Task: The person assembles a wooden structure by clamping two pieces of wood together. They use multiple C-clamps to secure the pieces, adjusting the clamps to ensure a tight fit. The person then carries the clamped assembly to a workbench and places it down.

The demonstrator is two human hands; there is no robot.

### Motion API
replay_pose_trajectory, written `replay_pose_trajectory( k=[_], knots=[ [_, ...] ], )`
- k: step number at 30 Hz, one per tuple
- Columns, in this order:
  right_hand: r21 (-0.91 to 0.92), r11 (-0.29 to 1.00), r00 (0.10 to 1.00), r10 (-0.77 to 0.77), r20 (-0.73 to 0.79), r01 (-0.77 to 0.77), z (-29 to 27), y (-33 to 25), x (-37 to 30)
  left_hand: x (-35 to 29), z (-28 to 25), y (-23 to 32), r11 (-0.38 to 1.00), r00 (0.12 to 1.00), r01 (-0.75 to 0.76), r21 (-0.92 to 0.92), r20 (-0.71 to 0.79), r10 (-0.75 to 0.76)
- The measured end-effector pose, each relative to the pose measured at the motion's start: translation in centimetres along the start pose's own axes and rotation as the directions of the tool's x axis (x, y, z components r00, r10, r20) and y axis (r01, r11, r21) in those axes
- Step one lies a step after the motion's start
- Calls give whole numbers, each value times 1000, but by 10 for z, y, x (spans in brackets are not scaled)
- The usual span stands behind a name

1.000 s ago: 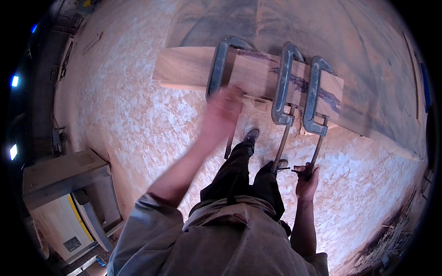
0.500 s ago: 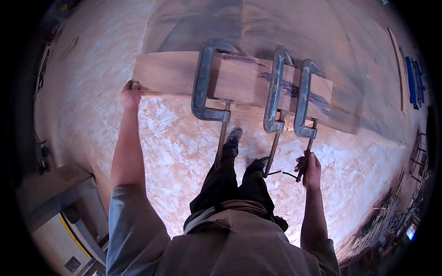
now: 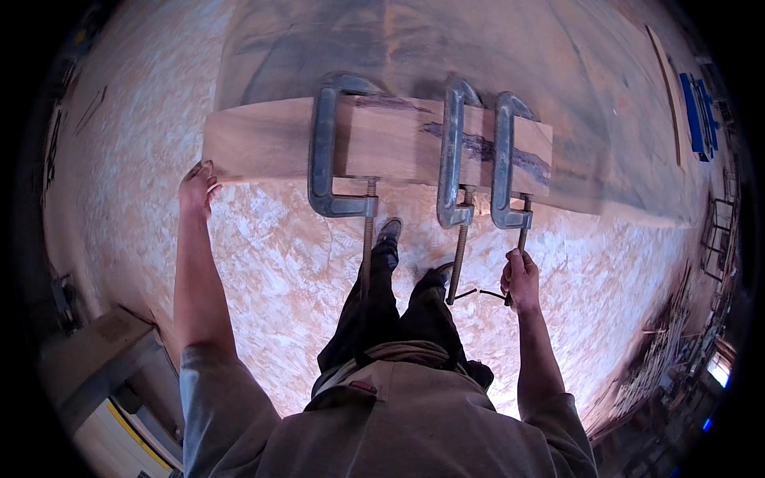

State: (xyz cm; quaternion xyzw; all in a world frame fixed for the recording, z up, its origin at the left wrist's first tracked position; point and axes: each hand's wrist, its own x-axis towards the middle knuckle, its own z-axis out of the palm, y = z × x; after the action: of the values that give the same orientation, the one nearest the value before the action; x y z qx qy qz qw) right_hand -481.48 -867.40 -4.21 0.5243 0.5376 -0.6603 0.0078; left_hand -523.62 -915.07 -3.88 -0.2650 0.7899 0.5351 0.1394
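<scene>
A long brown wooden board (image 3: 255,139) with a dark purple streak lies across the near edge of the table. Three grey metal C-clamps grip it: a left clamp (image 3: 322,151), a middle clamp (image 3: 450,151) and a right clamp (image 3: 502,159), their threaded screws hanging toward me. My left hand (image 3: 199,190) is at the board's near left corner, fingers bent and apart; whether they still touch the wood is unclear. Closed around the screw of the right clamp, just below its frame, is my right hand (image 3: 520,279).
Beneath the board the large dusty tabletop (image 3: 494,40) stretches away. A blue metal tool (image 3: 700,117) lies at the far right beside a thin wooden strip (image 3: 668,92). Thin sticks (image 3: 653,366) are heaped at lower right. A machine with a yellow stripe (image 3: 139,430) stands at lower left.
My right hand has moved up the right clamp's screw, closer to its frame. My left hand has loosened from the board's edge and slipped slightly outward. The whole view has shifted a little.
</scene>
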Motion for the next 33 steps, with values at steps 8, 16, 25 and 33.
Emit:
replay_pose_trajectory(
  k=[8, 16, 25, 33],
  knots=[
    [3, 1000, 1000, -3, 20, 3, -1, -3, -2, 3, -3, -6, 1000, 1000, 2, -13, -5, -2],
    [-127, 990, 996, -55, 64, 63, -18, 17, -10, -6, 4, -4, 997, 999, 10, -82, 33, -7],
    [-47, 982, 983, -183, 32, 185, -24, -65, -94, -3, -19, 21, 986, 991, -131, 103, -22, 134],
    [274, 855, 865, -486, 125, 440, -12, -214, -134, -5, -14, 90, 976, 978, -210, -66, 3, 210]
  ],
)
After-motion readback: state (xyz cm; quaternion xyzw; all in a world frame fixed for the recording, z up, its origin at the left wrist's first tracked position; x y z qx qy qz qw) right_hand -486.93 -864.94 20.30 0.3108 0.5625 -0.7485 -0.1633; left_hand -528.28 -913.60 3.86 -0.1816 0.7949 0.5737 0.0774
